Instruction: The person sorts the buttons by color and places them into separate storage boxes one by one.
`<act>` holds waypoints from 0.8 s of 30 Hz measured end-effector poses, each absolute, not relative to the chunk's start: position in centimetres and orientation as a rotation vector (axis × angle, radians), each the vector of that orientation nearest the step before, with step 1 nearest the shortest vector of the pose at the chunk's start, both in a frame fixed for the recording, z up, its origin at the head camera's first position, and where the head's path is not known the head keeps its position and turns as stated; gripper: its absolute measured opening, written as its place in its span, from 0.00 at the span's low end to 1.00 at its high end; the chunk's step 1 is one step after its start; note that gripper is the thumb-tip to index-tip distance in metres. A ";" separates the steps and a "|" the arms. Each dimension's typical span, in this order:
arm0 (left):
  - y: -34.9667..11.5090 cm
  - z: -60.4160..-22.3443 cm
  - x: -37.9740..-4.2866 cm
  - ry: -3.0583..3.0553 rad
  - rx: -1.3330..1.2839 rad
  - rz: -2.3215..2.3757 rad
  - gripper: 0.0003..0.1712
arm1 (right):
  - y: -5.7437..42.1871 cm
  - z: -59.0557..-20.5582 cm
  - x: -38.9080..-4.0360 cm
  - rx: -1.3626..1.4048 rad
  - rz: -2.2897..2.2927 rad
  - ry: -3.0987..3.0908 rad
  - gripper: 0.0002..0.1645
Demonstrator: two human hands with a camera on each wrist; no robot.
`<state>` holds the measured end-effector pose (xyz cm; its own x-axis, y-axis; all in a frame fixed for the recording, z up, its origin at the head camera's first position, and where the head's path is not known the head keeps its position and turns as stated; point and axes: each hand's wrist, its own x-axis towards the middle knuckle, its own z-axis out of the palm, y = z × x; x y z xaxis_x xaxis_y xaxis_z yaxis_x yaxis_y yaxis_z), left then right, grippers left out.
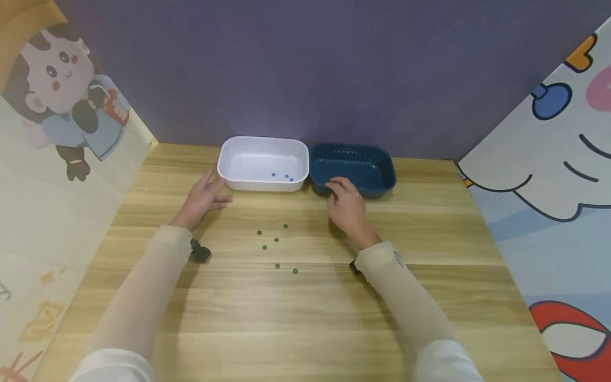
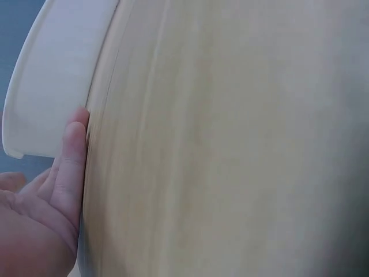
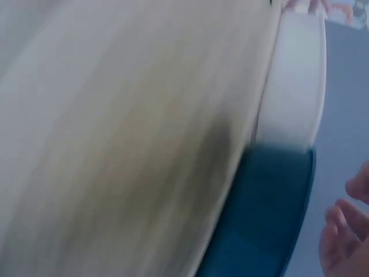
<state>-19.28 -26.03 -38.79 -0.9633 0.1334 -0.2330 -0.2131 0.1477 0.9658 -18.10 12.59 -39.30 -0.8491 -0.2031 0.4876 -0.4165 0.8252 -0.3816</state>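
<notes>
L grip point(image 1: 202, 198) spread, set vs white tub point(image 1: 262, 186), prob. to steady it; R grip point(image 1: 347, 206) held loosely parted above blue tub point(image 1: 350, 168).

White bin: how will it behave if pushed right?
The white bin will probably slide rather than tip, being low and wide-based. Its thin, smooth walls suggest plastic, so likely light for its size. It looks fairly stiff, holding its shape cleanly, so it may shove the blue bin close beside it.
</notes>
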 end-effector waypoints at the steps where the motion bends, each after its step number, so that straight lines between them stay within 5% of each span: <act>1: -26.1 -38.8 -19.1 2.164 -0.077 1.901 0.46 | 13.4 -39.2 -18.1 0.426 0.688 -2.527 0.17; 5: -26.3 -39.2 -18.4 2.180 -0.096 1.902 0.45 | 17.1 -38.9 -18.4 0.205 0.816 -2.510 0.17; 14: -25.9 -40.7 -16.1 2.282 -0.061 1.730 0.41 | 23.8 -39.6 -19.6 -0.375 1.517 -2.517 0.32; 24: -24.4 -39.8 -14.3 2.369 -0.053 1.548 0.33 | 24.4 -40.5 -19.8 -0.399 1.695 -2.459 0.36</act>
